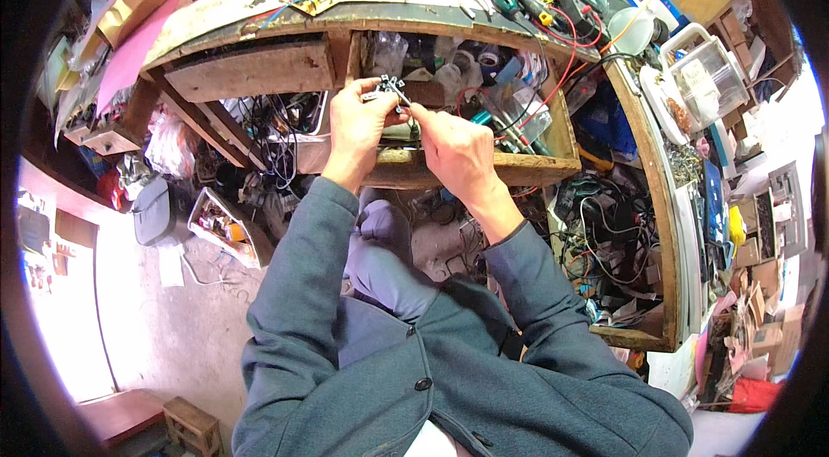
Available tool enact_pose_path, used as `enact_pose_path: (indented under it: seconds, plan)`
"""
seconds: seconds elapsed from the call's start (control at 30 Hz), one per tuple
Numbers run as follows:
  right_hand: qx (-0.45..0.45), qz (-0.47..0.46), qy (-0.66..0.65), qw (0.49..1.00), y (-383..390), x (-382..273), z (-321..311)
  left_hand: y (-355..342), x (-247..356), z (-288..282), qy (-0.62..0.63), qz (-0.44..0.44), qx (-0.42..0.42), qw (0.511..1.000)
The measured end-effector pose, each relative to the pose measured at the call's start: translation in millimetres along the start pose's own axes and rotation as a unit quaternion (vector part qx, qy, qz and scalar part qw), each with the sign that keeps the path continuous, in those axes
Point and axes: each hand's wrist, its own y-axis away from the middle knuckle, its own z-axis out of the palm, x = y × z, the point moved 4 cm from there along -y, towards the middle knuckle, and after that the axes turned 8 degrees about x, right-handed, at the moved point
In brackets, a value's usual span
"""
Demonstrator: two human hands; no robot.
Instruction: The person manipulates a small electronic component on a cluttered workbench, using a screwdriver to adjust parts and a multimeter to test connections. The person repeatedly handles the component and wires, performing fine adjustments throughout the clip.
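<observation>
Above an open wooden drawer (566, 133) full of tools and wrappers, my left hand (359, 124) is closed on a small black and silver part (389, 85) with several short prongs, too small to make out exactly. My right hand (453, 150) is closed with thumb and finger on a thin shiny piece (403, 98) that reaches into that part; whether it is a tool or part of the same object I cannot tell. Both hands are close together, with the fingertips partly hiding what they hold.
A cluttered bench top (207, 21) spans the back, with pliers, screwdrivers and test leads (544, 8). At right are a clear plastic container (704, 68) and a compartment of tangled cables (617, 232). At lower left are a white bin (224, 224) and a wooden stool (190, 422).
</observation>
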Motion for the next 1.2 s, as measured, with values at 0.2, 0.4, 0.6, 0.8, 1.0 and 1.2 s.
enact_pose_path:
  seconds: [0.2, 0.4, 0.6, 0.8, 1.0, 1.2]
  plan:
    - [0.022, 0.032, -0.052, 0.998, 2.3, 0.7, -1.7, -1.6, -2.4, -3.4, 0.008, 0.007, 0.006, 1.0]
    - [-0.004, 0.031, -0.029, 0.999, -1.5, 0.7, -0.9, -1.9, 1.6, -3.3, 0.002, 0.01, -0.013, 1.0]
    - [0.017, 0.054, -0.055, 0.997, 8.4, 0.8, -6.7, -0.1, -2.6, -0.7, 0.017, 0.003, 0.001, 1.0]
    - [0.012, 0.067, -0.094, 0.993, 1.7, 1.8, -2.4, 2.2, 0.1, -2.8, 0.011, 0.016, -0.001, 1.0]
    - [0.011, 0.188, -0.199, 0.962, 8.9, 10.7, -20.1, 2.2, 2.6, -1.8, -0.01, 0.007, 0.01, 1.0]
    - [0.018, 0.193, -0.183, 0.964, 10.8, 10.6, -15.8, 3.9, 2.8, -0.7, -0.009, 0.014, -0.002, 1.0]
